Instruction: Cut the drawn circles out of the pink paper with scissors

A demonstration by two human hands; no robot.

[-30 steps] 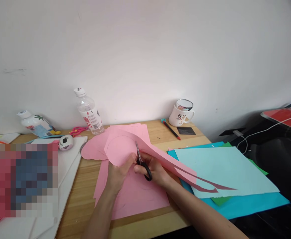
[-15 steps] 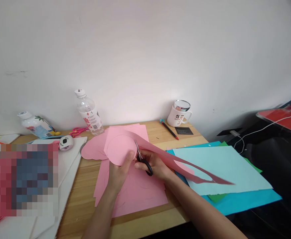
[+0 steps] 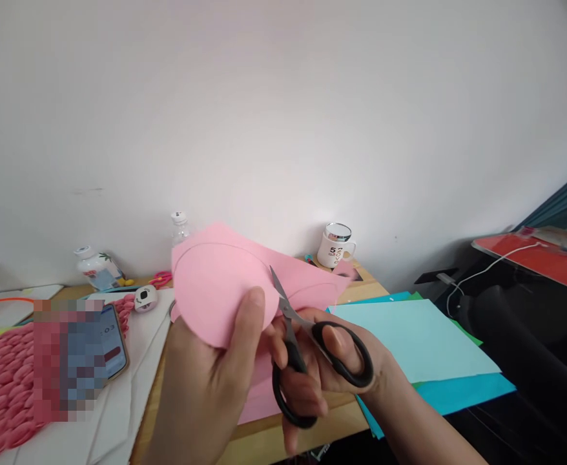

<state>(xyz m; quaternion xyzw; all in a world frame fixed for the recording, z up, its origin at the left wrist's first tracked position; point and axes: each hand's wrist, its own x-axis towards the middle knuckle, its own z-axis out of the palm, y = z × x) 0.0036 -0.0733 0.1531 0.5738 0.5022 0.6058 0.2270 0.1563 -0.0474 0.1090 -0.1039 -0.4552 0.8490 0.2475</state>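
My left hand (image 3: 220,361) pinches a sheet of pink paper (image 3: 216,290), thumb on top and fingers hidden behind it. A curved pencil line runs round the upper part of the sheet, and the lower edge is cut round. My right hand (image 3: 312,368) holds black-handled scissors (image 3: 286,310), thumb through one loop and fingers through the other. Their blades are parted at the right edge of the rounded part. The paper stretches right, behind the scissors, with another drawn curve on it. More pink paper (image 3: 257,394) lies on the table below my hands.
A mug (image 3: 332,250) and a plastic bottle (image 3: 180,227), partly hidden by the paper, stand by the wall. Pale blue paper (image 3: 409,336) lies right over darker blue and green sheets. Left are a phone (image 3: 116,345), pink knitting (image 3: 7,374), a white gadget (image 3: 145,298) and a white bottle (image 3: 94,268).
Both hands have come up nearer the camera with the paper and scissors. The scissors have opened wider, and the paper has turned in my hands. The view has shifted too.
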